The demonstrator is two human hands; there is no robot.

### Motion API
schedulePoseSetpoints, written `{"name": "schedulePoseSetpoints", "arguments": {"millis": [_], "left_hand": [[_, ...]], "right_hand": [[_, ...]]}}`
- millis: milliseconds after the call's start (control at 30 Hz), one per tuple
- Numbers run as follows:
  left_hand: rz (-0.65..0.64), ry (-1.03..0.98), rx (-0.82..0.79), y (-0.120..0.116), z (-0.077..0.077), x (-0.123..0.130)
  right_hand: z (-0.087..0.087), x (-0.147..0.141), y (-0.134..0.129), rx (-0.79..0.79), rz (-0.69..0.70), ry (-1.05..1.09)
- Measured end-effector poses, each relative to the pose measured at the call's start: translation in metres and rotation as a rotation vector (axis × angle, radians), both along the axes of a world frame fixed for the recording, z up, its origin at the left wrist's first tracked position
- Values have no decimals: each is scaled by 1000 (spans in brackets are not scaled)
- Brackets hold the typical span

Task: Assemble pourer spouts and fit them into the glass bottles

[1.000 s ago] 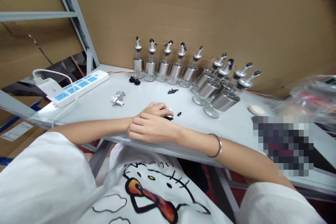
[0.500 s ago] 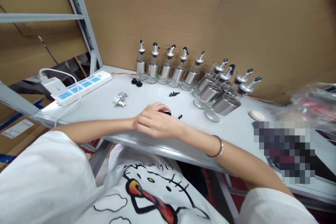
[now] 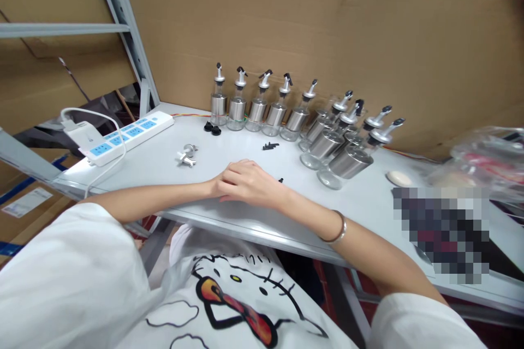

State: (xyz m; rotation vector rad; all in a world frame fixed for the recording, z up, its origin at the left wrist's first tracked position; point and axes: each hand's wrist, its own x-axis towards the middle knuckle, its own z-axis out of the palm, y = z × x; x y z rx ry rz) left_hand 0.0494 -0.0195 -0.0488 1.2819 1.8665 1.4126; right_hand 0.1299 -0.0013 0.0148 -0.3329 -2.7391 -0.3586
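Observation:
Near the front edge of the table, my right hand (image 3: 254,184) lies over my left hand (image 3: 216,186), with the fingers of both curled together. Whatever they grip is hidden under the right hand. A small black part (image 3: 280,180) pokes out just beyond my right wrist. Farther back lies a little pile of black stoppers (image 3: 270,146). Loose silver pourer spouts (image 3: 186,155) rest to the left. Two black rubber plugs (image 3: 212,128) sit before a row of glass-and-steel oil bottles (image 3: 257,110), each topped with a pourer.
More oil bottles (image 3: 351,162) stand clustered at the right. A white power strip (image 3: 131,138) with a plugged-in charger and cable occupies the left side. A pale oval object (image 3: 398,178) and a clear plastic bag (image 3: 487,161) lie at the far right. Cardboard (image 3: 262,16) walls the back.
My right hand has turned and shifted slightly over the left. The dark round part with a silver rim, visible at my fingers before, is now hidden.

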Motion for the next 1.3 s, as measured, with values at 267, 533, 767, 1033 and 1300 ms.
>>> {"name": "schedulePoseSetpoints", "arguments": {"millis": [267,533,767,1033,1300], "left_hand": [[-935,-48,55,44,38,-45],[-1108,32,136,44,38,-46],[-1163,123,209,42,40,-48],[-1161,176,225,40,42,-48],[-1167,219,228,40,43,-48]], "right_hand": [[11,45,38,-98,-139,159],[1,94,88,-138,-695,-25],[-11,93,97,-176,-625,-6],[-14,92,102,-240,-563,52],[-4,98,94,-350,-654,17]]}}
